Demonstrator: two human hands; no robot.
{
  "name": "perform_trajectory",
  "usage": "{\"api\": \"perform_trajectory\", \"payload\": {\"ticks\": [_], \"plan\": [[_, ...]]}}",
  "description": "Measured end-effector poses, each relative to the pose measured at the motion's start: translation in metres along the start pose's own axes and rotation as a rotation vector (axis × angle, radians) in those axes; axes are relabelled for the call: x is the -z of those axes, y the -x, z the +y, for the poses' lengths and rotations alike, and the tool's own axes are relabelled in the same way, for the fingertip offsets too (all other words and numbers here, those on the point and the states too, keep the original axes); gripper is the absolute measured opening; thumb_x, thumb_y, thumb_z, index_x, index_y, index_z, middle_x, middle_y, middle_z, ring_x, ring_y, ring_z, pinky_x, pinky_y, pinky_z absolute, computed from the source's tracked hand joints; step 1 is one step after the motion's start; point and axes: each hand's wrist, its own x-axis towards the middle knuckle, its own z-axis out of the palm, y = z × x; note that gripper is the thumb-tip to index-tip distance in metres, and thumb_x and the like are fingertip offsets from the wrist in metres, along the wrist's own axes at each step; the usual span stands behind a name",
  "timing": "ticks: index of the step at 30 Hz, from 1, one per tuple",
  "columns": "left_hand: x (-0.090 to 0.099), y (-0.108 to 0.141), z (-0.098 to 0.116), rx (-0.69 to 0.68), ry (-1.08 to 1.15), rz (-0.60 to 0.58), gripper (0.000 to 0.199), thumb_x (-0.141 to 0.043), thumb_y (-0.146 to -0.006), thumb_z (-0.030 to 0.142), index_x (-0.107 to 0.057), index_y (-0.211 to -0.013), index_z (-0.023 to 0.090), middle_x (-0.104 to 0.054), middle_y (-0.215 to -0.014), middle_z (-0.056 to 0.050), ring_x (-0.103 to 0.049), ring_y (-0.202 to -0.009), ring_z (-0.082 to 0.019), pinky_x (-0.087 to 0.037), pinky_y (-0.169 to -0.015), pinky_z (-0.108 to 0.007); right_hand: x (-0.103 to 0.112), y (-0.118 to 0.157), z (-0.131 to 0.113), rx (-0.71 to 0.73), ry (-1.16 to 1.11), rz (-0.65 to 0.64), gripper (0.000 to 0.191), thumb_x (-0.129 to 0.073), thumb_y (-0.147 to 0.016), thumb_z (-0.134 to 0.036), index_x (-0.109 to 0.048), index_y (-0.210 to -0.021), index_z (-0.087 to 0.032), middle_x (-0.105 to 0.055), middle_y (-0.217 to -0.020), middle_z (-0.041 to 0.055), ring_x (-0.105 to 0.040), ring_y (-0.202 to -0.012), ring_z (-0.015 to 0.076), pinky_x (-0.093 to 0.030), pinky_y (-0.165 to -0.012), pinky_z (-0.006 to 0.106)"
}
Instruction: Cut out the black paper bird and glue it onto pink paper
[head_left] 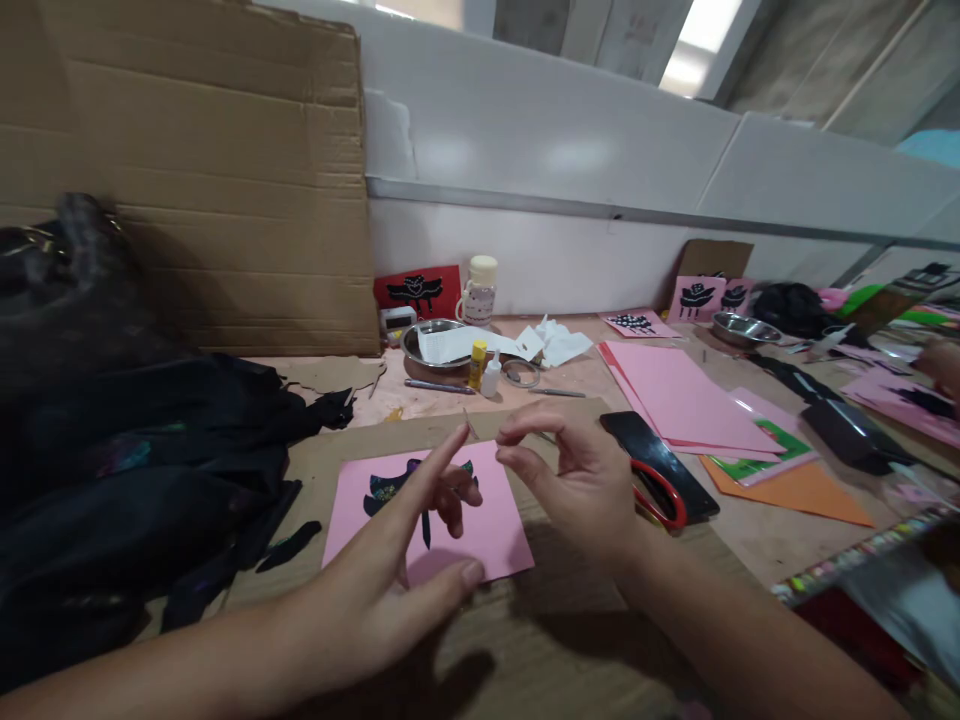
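The left hand [386, 585] is spread over the pink card [499, 525], its thumb well apart from the fingers and nothing visibly gripped. The right hand [589, 490] hangs just beside it, thumb and forefinger tips nearly meeting; whether they pinch something small, I cannot tell. The card lies flat in front of the person, with a dark cut-out shape [382, 487] on it, partly hidden behind the left fingers.

The step in hand seems to be detail work on this shape; I judge that the next move calls for a light, precise touch and a card that does not slide.

On the surface [757, 550], a phone [697, 492] and red-handled scissors [681, 503] lie to the right, near a stack of pink paper [675, 395]. A glue stick [477, 367] and a small white bottle [491, 378] stand behind the card. A cardboard panel [225, 180] rises at the left against the white wall [487, 110], and another person's hand [941, 365] shows at the far right.
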Motion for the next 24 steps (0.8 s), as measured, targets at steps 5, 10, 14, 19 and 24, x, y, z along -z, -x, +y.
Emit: {"api": "perform_trajectory", "payload": {"ticks": [5,10,14,19,24], "plan": [[-0.008,-0.001,-0.017,-0.031,-0.230,0.035,0.095,-0.060,-0.099,0.028,0.004,-0.167,0.047,-0.063,-0.134,-0.009,-0.068,-0.105,-0.023,-0.061,-0.093,-0.040,-0.011,0.021,0.014,-0.228,-0.019,-0.025,0.027,-0.080,-0.091,-0.046,-0.072,-0.105,-0.025,-0.078,-0.098,0.0034,-0.074,-0.093,0.0207,-0.060,-0.085,0.036],[-0.015,0.004,-0.022,-0.093,-0.317,0.020,0.098,-0.060,-0.098,0.029,0.008,-0.167,0.043,-0.054,-0.153,-0.015,-0.069,-0.114,-0.028,-0.063,-0.094,-0.044,-0.017,0.020,0.012,-0.197,0.016,-0.035,0.015,-0.080,-0.092,-0.034,-0.074,-0.099,-0.023,-0.081,-0.090,0.0031,-0.077,-0.085,0.0192,-0.063,-0.080,0.034],[-0.017,0.005,-0.018,-0.121,-0.351,0.036,0.093,-0.055,-0.101,0.029,0.008,-0.168,0.039,-0.058,-0.147,-0.016,-0.068,-0.115,-0.029,-0.064,-0.092,-0.044,-0.019,0.016,0.010,-0.166,0.025,-0.023,0.008,-0.079,-0.092,-0.029,-0.074,-0.096,-0.022,-0.081,-0.084,0.0010,-0.077,-0.078,0.0167,-0.063,-0.075,0.030],[-0.019,0.005,-0.020,-0.132,-0.367,0.042,0.089,-0.053,-0.103,0.032,0.008,-0.168,0.038,-0.062,-0.139,-0.016,-0.068,-0.114,-0.029,-0.065,-0.089,-0.044,-0.022,0.016,0.009,-0.107,-0.023,-0.035,0.003,-0.076,-0.094,-0.025,-0.075,-0.097,-0.023,-0.081,-0.085,0.0011,-0.077,-0.078,0.0165,-0.063,-0.075,0.029],[-0.022,0.007,-0.025,-0.149,-0.388,0.024,0.088,-0.054,-0.102,0.033,0.005,-0.168,0.037,-0.064,-0.136,-0.016,-0.070,-0.111,-0.029,-0.065,-0.085,-0.041,-0.024,0.018,0.011,-0.133,-0.013,-0.016,0.005,-0.072,-0.096,-0.020,-0.075,-0.093,-0.023,-0.081,-0.085,0.0014,-0.076,-0.077,0.0161,-0.062,-0.074,0.029]]}}
